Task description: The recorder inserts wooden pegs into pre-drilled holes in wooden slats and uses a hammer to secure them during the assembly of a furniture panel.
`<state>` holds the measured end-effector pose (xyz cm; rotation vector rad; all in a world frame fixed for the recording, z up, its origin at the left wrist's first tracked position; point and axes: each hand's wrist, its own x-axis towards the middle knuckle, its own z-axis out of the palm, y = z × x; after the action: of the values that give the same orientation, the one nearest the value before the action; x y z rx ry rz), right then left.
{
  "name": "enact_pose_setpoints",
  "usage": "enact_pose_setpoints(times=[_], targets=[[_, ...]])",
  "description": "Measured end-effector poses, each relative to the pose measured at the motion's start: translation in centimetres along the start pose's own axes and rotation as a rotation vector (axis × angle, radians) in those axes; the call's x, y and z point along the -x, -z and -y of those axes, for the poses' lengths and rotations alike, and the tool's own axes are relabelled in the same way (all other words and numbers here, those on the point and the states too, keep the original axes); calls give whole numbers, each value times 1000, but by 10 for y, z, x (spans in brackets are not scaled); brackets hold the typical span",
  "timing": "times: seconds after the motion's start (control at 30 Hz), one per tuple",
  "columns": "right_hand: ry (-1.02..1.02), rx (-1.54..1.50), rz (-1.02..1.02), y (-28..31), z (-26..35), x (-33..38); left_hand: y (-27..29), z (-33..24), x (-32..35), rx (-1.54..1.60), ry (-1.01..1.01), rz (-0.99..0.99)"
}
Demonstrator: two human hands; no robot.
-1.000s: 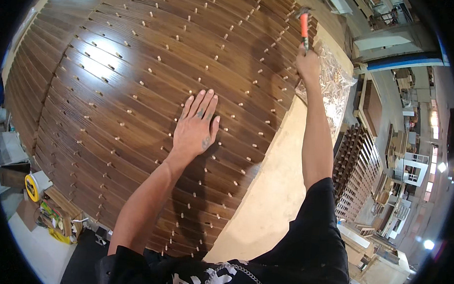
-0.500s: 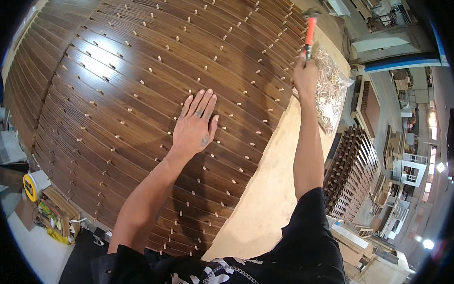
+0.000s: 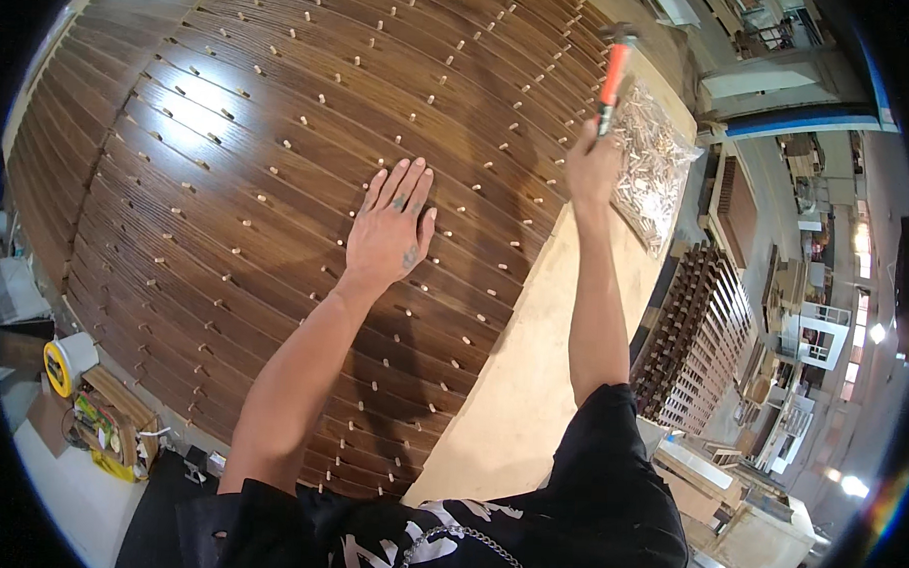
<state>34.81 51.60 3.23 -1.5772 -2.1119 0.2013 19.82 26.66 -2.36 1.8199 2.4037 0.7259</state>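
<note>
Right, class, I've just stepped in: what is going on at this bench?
A person leans over a big panel of dark brown wooden slats studded with rows of small pale wooden dowel pegs. The left hand lies flat, fingers spread, on the slats. The right hand has its grip closed on a hammer with an orange handle, raised above the panel's right edge. Beside it, a clear plastic bag of pale pegs lies on the light plywood bench top.
</note>
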Motion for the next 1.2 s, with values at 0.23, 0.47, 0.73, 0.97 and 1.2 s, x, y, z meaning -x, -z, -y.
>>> enact_pose_setpoints(times=[0.23, 0.47, 0.73, 0.97, 1.2], targets=[[-4, -68, 328, 4, -1, 11, -1, 3, 4, -11, 1, -17], [98, 37, 203, 2, -13, 29, -7, -1, 1, -4, -12, -32], [59, -58, 144, 28, 10, 57, 0, 4, 2, -19, -25, -63], [71, 103, 404, 15, -32, 48, -13, -2, 4, 6, -18, -47], [25, -12, 253, 22, 6, 66, -7, 4, 3, -41, 0, -30]])
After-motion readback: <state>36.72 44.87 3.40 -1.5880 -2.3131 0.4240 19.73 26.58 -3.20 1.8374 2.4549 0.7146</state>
